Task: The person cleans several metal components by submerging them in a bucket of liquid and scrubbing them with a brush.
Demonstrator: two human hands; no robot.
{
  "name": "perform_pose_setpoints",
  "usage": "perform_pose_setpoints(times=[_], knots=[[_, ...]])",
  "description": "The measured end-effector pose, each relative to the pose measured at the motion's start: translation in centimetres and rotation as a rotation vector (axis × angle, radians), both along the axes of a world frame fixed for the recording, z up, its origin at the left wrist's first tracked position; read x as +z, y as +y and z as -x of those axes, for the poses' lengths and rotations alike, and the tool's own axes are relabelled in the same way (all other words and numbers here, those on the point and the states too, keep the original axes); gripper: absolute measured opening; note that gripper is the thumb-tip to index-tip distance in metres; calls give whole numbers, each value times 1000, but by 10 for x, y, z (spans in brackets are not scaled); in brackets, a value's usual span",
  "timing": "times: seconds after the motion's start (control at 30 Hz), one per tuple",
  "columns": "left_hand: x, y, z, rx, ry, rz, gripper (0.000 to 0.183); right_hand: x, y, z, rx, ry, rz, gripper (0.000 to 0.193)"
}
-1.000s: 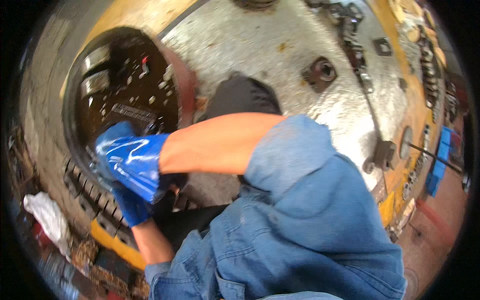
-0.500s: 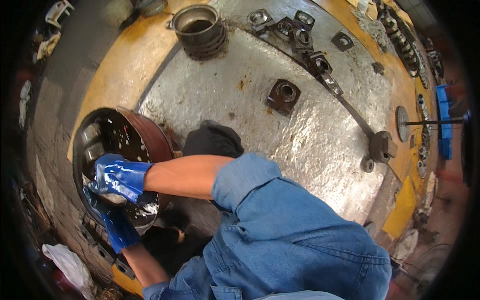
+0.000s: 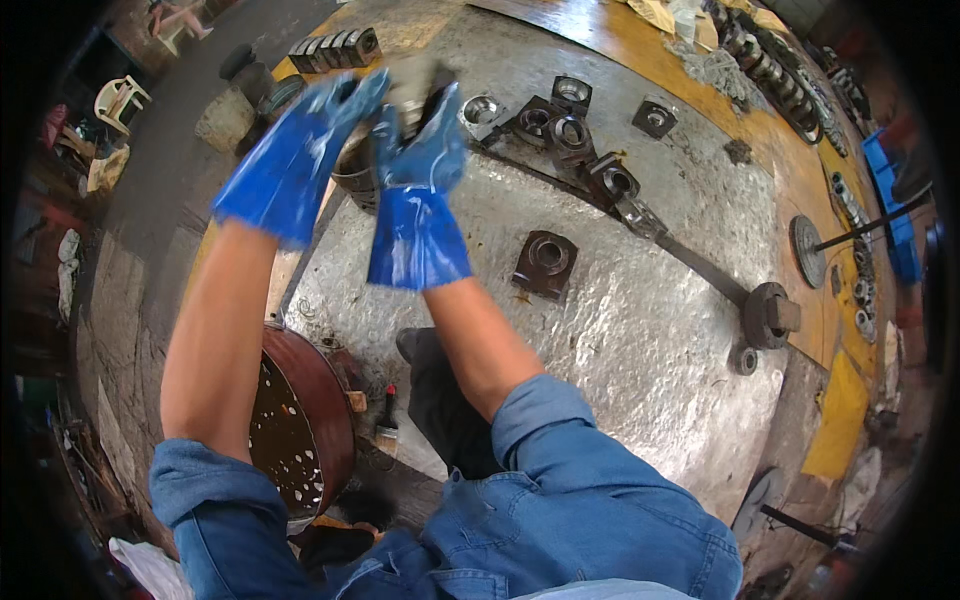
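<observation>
Now that the left hand (image 3: 325, 125) and right hand (image 3: 424, 160) are reaching up by the ringed pot (image 3: 357, 186), work's shifting away from the drum (image 3: 328, 405); some blurry metal piece (image 3: 409, 100) is showing between them, can't tell if either's gripping it.

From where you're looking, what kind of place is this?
Probably a machine workshop: there are metal blocks with round holes, lying on a scuffed metal sheet, and a drum of dark liquid.
</observation>
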State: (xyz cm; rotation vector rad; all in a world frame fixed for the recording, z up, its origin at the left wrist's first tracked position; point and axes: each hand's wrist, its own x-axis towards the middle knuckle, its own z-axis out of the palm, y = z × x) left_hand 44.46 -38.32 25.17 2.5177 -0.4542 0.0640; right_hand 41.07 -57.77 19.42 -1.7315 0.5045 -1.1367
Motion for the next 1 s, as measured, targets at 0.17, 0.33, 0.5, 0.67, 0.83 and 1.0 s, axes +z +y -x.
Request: perform_pose_setpoints(times=[0.17, 0.33, 0.5, 0.67, 0.83, 1.0], knots=[[5, -6, -12, -146, -82, -159, 48, -62, 2, -20, 7, 301, 310, 81], [17, 70, 74, -149, -36, -14, 47, -35, 73, 7, 257, 132, 451, 68], [-20, 162, 171, 319, 304, 398, 51, -5, 126, 45, 469, 126, 446, 59], [-104, 285, 248, 545, 458, 723, 50, 3, 168, 69, 805, 418, 517, 45], [-170, 370, 323, 405, 387, 707, 51, -19, 226, 87, 1007, 479, 680, 51], [-150, 321, 342, 653, 458, 747, 50, -27, 243, 89, 1022, 486, 758, 56]])
